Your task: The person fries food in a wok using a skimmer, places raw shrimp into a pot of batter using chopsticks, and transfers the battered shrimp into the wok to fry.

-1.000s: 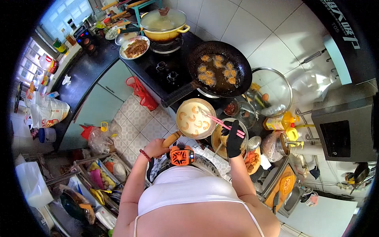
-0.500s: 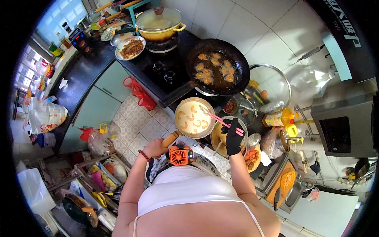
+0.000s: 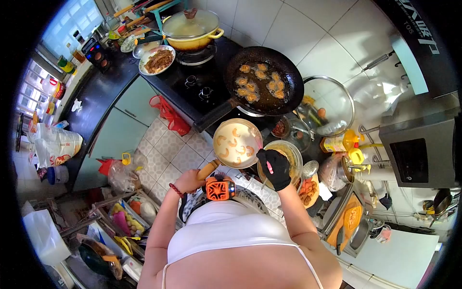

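My left hand (image 3: 187,182) is closed around the wooden handle (image 3: 208,170) of a small saucepan (image 3: 216,153). In the saucepan lies a pale creamy liquid (image 3: 228,132) with several curled orange shrimp (image 3: 233,143) in it. My right hand (image 3: 275,168), in a black glove, grips pink chopsticks (image 3: 269,167); their lower part reaches the saucepan's right rim, and the tips are hard to make out. Partly hidden under that hand is a glass bowl (image 3: 297,153) with a yellowish mixture. Beyond the saucepan, a black wok (image 3: 232,60) holds several browned fritters (image 3: 247,90) in oil.
A lidded yellow pot (image 3: 185,44) stands on the back-left burner beside a plate of browned food (image 3: 159,61). The wok's long handle (image 3: 211,115) points toward me. A glass lid (image 3: 332,103), an oil bottle (image 3: 337,143) and a cutting board (image 3: 344,224) are at the right.
My right hand has moved slightly left and down and turned, so the chopsticks now stand steeper and nearer the saucepan's right rim. My left hand and the saucepan stay put.
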`<state>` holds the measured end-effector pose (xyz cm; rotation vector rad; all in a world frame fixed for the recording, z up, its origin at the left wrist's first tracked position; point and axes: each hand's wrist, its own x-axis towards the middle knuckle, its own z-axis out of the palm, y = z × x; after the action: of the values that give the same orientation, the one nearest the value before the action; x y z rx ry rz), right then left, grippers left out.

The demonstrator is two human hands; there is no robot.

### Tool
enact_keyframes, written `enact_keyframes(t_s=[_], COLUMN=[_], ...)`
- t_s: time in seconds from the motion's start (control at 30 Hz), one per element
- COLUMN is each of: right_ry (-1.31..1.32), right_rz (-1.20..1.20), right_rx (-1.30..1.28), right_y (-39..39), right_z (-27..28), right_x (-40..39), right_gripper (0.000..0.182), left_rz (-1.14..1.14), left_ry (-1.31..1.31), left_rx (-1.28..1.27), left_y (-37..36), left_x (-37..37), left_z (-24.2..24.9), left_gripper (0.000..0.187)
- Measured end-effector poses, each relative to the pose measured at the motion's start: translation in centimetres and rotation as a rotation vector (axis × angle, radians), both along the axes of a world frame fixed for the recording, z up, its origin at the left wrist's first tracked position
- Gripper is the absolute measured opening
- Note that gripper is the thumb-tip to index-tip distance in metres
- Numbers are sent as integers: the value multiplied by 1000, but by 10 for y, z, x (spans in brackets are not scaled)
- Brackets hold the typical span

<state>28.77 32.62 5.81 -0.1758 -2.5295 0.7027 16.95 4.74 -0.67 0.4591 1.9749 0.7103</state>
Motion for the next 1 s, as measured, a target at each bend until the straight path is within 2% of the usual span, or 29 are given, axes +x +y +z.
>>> enact_keyframes(t_s=[0.27, 0.37, 0.47, 0.67, 0.77, 0.87, 0.97, 1.0], right_ry=[-23, 93, -44, -84, -4, -148, -37, -53], right_rz=[-108, -127, -304, -264, -234, -246, -232, -234], right_rx=[-234, -208, -290, -354, -238, -198, -115, -210], right_y=[-4, -1, 7, 3, 2, 2, 4, 3], right_z=[-4, -21, -26, -16, -14, -15, -15, -14], right_x=[4, 5, 8, 13, 10, 13, 11, 11], right_gripper=[5, 8, 17, 17, 18, 16, 16, 16], left_rz=[-11, -12, -18, -13, 5, 8, 26, 40], left_ry=[-5, -6, 0, 2, -8, -9, -34, -46], left_rx=[6, -4, -1, 0, 18, 13, 19, 23], left_y=[-1, -1, -1, -1, 0, -1, 0, 0], left_x=[0, 0, 1, 3, 3, 3, 4, 4], left_z=[4, 3, 3, 3, 1, 1, 1, 1], left_gripper=[29, 29, 29, 28, 28, 27, 27, 27])
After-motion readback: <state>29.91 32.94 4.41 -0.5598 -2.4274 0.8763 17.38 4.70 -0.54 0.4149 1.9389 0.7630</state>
